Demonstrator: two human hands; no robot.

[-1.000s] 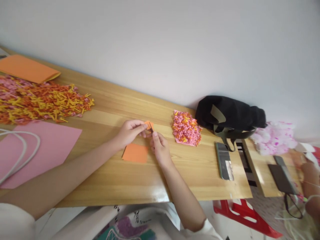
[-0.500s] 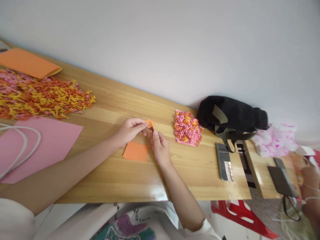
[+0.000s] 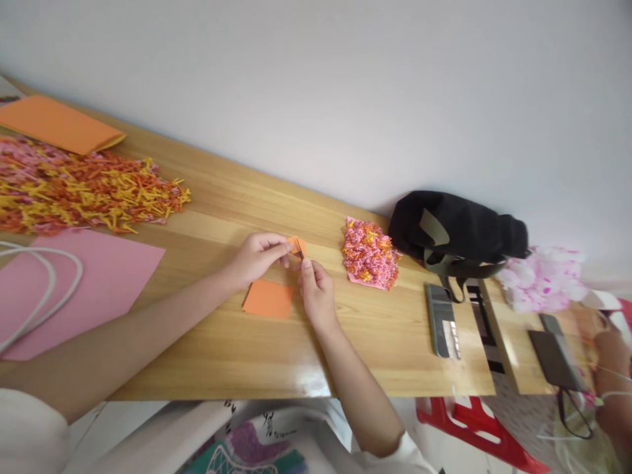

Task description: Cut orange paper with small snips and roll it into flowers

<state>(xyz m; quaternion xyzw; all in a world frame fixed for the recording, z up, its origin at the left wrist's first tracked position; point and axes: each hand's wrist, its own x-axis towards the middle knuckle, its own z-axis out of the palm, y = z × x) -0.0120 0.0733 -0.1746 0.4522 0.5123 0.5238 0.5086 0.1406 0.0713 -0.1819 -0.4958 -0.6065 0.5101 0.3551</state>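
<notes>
Between the fingertips of my left hand [image 3: 264, 255] is a small piece of orange paper [image 3: 295, 243], held above the table. My right hand [image 3: 316, 289] is closed around a pair of small scissors [image 3: 300, 250], whose dark blades lie against that paper; the handles are hidden in my fingers. Just below my hands, an orange paper square [image 3: 269, 299] lies flat on the wood. To the right of them sits a heap of tiny pink, orange and yellow twisted paper bits [image 3: 370, 253] on a pink sheet.
A larger pile of twisted bits [image 3: 99, 191], folded orange paper [image 3: 59, 124] and a pink sheet [image 3: 118, 270] under a white cable [image 3: 74, 280] are at left. At right are a black bag [image 3: 454, 227], a phone [image 3: 443, 321] and another person's arm [image 3: 612, 368]. A red stool [image 3: 478, 428] stands below.
Both hands stay in nearly the same place, still with the paper and scissors. The view has shifted very slightly; nothing else has visibly moved.
</notes>
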